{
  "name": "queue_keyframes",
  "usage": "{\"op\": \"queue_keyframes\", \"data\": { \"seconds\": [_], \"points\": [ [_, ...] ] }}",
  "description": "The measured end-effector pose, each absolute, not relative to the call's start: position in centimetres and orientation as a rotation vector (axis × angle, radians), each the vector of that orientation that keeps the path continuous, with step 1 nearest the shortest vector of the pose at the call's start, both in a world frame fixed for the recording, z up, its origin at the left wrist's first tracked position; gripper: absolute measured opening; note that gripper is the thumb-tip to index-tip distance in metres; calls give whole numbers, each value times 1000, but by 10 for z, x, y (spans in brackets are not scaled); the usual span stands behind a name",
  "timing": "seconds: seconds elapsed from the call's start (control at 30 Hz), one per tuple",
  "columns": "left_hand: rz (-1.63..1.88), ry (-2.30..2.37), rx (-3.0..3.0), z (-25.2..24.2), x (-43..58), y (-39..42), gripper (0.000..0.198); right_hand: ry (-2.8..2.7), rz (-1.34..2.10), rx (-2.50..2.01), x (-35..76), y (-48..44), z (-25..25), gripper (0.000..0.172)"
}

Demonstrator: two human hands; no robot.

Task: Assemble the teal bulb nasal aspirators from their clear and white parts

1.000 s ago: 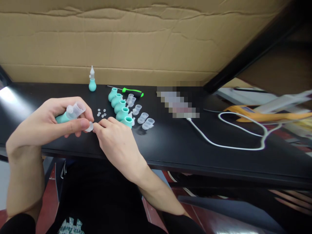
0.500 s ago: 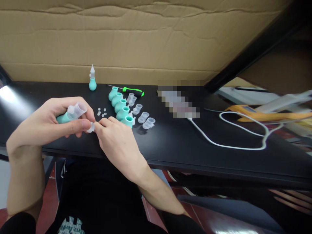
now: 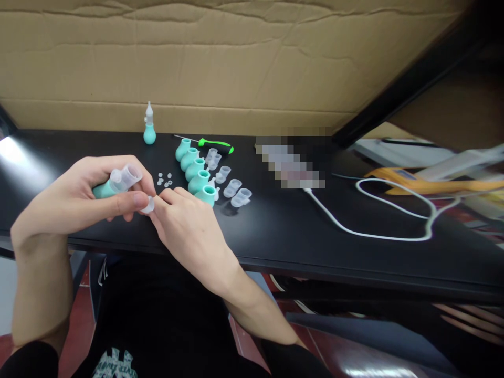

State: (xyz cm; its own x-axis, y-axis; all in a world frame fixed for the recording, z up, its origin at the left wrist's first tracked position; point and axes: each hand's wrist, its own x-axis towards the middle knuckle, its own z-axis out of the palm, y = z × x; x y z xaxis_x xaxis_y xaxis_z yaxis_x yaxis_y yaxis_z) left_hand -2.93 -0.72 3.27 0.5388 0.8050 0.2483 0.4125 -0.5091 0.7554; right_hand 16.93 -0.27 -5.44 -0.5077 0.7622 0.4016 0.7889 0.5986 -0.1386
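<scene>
My left hand is closed around a nasal aspirator's teal bulb, which has a clear plastic body fitted on it, its open end facing up and right. Under the left thumb a small clear plastic piece is pinched where the two hands meet. My right hand touches that piece, its fingers bent and pressed together; the fingertips are hidden. Just beyond the hands lie several tiny clear rings. A row of open teal bulbs stands to the right, with several clear plastic bodies alongside.
A complete aspirator stands upright at the back of the black table. Behind the bulbs lies a green-and-black screwdriver. A white cable runs right from a blurred-out object. Cardboard forms the back wall.
Hardly anything differs. Both hands keep the same hold on the aspirator and the small clear piece, and the view has shifted slightly.
</scene>
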Motion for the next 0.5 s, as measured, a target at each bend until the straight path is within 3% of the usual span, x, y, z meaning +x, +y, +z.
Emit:
{"op": "queue_keyframes", "data": {
  "seconds": [0.5],
  "points": [
    [784, 937, 2171, 32, -28, -6, 6, -2398, -189, -1214, 169, -2, -60, 27]
  ]
}}
